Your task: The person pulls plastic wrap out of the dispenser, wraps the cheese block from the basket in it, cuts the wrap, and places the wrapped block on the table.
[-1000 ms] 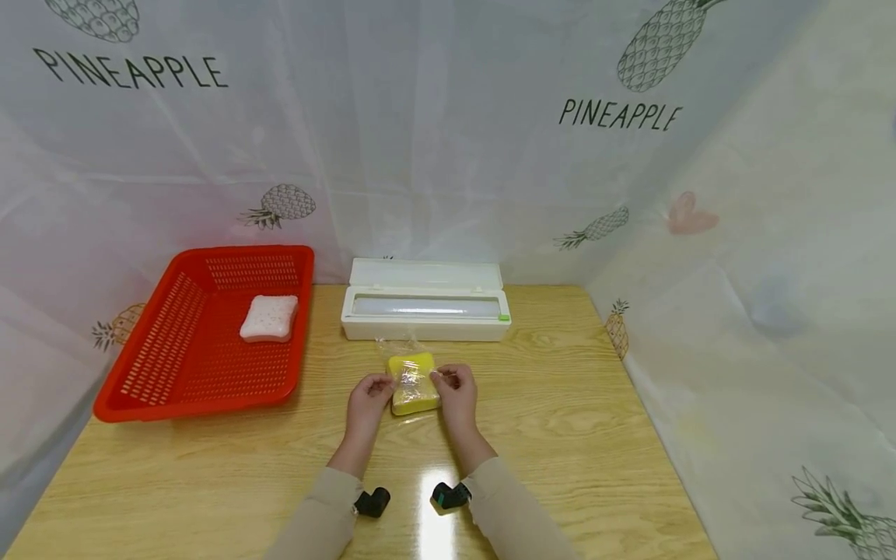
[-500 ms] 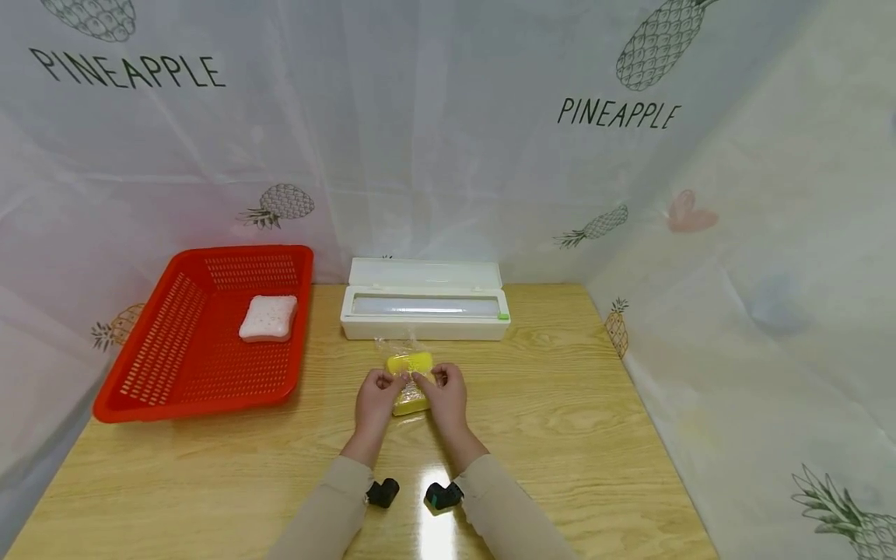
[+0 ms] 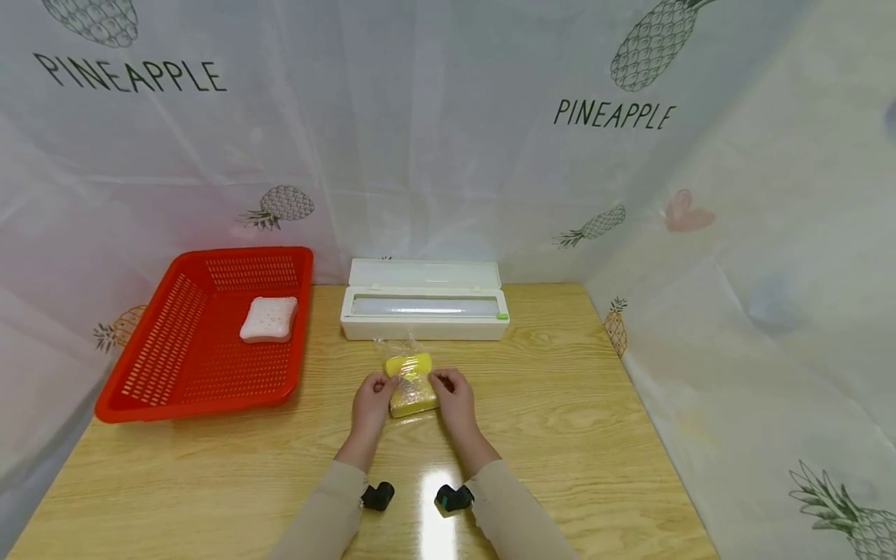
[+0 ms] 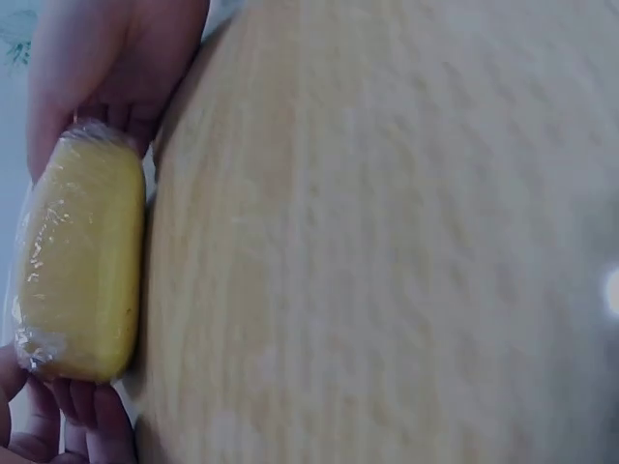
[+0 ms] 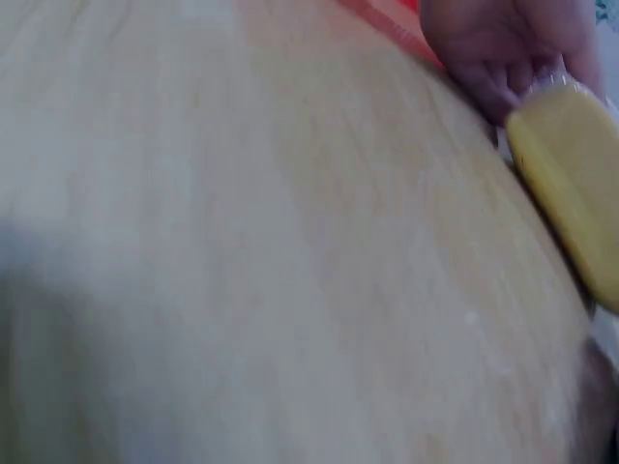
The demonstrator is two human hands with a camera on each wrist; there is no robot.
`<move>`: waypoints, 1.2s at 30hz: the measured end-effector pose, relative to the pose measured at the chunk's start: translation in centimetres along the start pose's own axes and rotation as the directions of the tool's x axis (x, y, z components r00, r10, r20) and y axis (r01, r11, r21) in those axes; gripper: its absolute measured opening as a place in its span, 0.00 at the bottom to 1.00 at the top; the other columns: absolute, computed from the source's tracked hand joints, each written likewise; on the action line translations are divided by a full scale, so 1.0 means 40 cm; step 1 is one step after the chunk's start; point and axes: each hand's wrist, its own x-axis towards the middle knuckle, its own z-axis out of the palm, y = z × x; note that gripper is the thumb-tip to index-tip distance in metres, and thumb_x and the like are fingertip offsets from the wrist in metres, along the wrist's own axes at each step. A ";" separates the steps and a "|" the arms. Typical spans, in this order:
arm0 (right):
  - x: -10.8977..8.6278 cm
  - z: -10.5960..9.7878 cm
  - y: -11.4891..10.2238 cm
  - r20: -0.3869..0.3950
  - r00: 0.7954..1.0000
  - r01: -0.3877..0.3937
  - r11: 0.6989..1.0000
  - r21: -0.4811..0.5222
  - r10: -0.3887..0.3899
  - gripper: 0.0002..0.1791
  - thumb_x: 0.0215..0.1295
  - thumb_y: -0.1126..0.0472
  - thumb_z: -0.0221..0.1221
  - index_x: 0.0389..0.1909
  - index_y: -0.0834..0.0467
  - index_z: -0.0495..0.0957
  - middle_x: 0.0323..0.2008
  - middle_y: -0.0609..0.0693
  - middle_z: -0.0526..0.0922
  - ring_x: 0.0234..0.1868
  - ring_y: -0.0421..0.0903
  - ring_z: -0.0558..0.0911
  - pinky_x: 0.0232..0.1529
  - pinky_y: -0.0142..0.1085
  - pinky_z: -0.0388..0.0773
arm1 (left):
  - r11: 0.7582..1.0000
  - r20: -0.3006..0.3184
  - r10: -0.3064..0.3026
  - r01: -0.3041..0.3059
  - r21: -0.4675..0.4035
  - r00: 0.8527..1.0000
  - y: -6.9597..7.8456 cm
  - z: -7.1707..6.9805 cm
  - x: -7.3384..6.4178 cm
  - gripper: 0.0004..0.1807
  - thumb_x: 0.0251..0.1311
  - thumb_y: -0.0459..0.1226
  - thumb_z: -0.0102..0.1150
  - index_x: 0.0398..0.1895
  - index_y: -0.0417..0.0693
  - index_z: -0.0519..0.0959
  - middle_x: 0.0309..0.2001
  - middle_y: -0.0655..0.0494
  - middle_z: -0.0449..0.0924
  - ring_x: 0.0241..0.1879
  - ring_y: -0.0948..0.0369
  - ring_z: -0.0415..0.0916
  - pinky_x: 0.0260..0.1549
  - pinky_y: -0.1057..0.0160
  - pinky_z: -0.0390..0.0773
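Observation:
A yellow sponge [image 3: 413,397] lies on the table under clear plastic wrap [image 3: 402,346], whose loose end sticks out toward the back. My left hand [image 3: 369,404] pinches the wrapped sponge at its left side, and my right hand [image 3: 458,400] does the same at its right side. From the left wrist, the film looks tight over the sponge [image 4: 82,256], bunched at both ends by the fingers. The right wrist view shows part of the sponge [image 5: 571,184] and the left hand [image 5: 513,48] at its far end.
Behind the sponge stands a white wrap dispenser [image 3: 425,330] with its lid raised and a roll inside. A red basket [image 3: 112,408] to the left holds a white sponge [image 3: 269,319]. A printed curtain [image 3: 434,155] hangs behind the wooden table [image 3: 560,435].
Both hands moved inward over the sponge, thumbs nearly meeting, then drew apart again to its sides. The sponge stayed almost in place.

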 end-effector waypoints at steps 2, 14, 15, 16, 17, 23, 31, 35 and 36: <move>-0.004 -0.012 0.002 0.040 0.999 0.010 1.000 0.026 -0.011 0.09 0.67 0.62 0.61 0.43 0.64 0.83 0.40 0.52 0.81 0.38 0.42 0.76 0.37 0.30 0.74 | 1.000 -0.005 0.000 0.000 -0.014 1.000 -0.005 -0.004 -0.002 0.13 0.66 0.40 0.60 0.35 0.38 0.76 0.30 0.52 0.71 0.28 0.60 0.67 0.24 0.67 0.69; -0.088 -0.048 -0.091 0.091 0.996 -0.010 0.996 0.091 0.002 0.14 0.67 0.69 0.58 0.50 0.72 0.80 0.52 0.64 0.81 0.57 0.59 0.76 0.54 0.40 0.76 | 0.992 0.023 0.076 -0.073 -0.105 0.997 -0.032 -0.014 -0.036 0.08 0.67 0.35 0.58 0.44 0.39 0.76 0.38 0.47 0.76 0.36 0.57 0.72 0.32 0.67 0.74; -0.092 -0.048 -0.091 0.089 0.996 -0.015 0.995 0.098 0.006 0.14 0.67 0.69 0.58 0.50 0.73 0.79 0.52 0.65 0.80 0.57 0.60 0.76 0.54 0.40 0.76 | 0.991 0.035 0.076 -0.072 -0.114 0.996 -0.032 -0.014 -0.040 0.09 0.68 0.35 0.58 0.46 0.39 0.76 0.39 0.47 0.76 0.37 0.57 0.72 0.33 0.66 0.74; -0.095 -0.049 -0.092 0.091 0.996 -0.031 0.994 0.107 0.021 0.15 0.66 0.69 0.58 0.51 0.72 0.79 0.53 0.64 0.79 0.58 0.60 0.75 0.55 0.40 0.75 | 0.990 0.042 0.081 -0.075 -0.123 0.996 -0.033 -0.014 -0.045 0.09 0.68 0.34 0.57 0.48 0.39 0.75 0.40 0.48 0.75 0.37 0.58 0.72 0.33 0.66 0.74; -0.098 -0.049 -0.092 0.098 0.995 -0.043 0.992 0.117 0.031 0.16 0.66 0.70 0.59 0.53 0.72 0.78 0.55 0.65 0.78 0.59 0.60 0.74 0.56 0.40 0.74 | 0.988 0.052 0.085 -0.078 -0.131 0.995 -0.033 -0.014 -0.051 0.10 0.68 0.33 0.56 0.50 0.39 0.75 0.41 0.47 0.75 0.37 0.58 0.72 0.33 0.66 0.74; -0.124 -0.047 -0.099 0.134 0.989 -0.074 0.985 0.153 0.054 0.23 0.63 0.71 0.61 0.59 0.72 0.73 0.61 0.66 0.72 0.63 0.63 0.70 0.59 0.39 0.71 | 0.979 0.102 0.086 -0.065 -0.191 0.991 -0.030 -0.015 -0.076 0.19 0.67 0.32 0.58 0.59 0.36 0.72 0.48 0.43 0.72 0.45 0.54 0.73 0.40 0.63 0.76; -0.163 -0.044 -0.123 0.119 0.993 -0.044 0.964 0.261 0.013 0.20 0.57 0.76 0.64 0.52 0.74 0.76 0.53 0.65 0.76 0.52 0.57 0.79 0.49 0.36 0.79 | 0.980 0.124 0.041 -0.016 -0.197 0.991 0.008 -0.038 -0.105 0.30 0.61 0.39 0.66 0.66 0.45 0.71 0.64 0.41 0.64 0.67 0.39 0.57 0.61 0.42 0.64; -0.180 -0.041 -0.135 0.157 0.987 -0.012 0.949 0.314 -0.039 0.19 0.56 0.76 0.65 0.50 0.73 0.77 0.54 0.64 0.73 0.53 0.59 0.77 0.55 0.45 0.76 | 0.971 0.131 0.044 -0.012 -0.239 0.990 0.026 -0.045 -0.117 0.36 0.57 0.37 0.69 0.69 0.45 0.67 0.70 0.42 0.58 0.70 0.40 0.50 0.65 0.42 0.58; -0.183 -0.041 -0.137 0.170 0.984 0.000 0.949 0.316 -0.056 0.19 0.56 0.76 0.65 0.50 0.73 0.77 0.55 0.64 0.72 0.54 0.61 0.76 0.57 0.48 0.74 | 0.966 0.137 0.050 -0.013 -0.258 0.989 0.030 -0.046 -0.118 0.37 0.57 0.35 0.69 0.70 0.44 0.66 0.71 0.42 0.57 0.70 0.41 0.51 0.64 0.43 0.60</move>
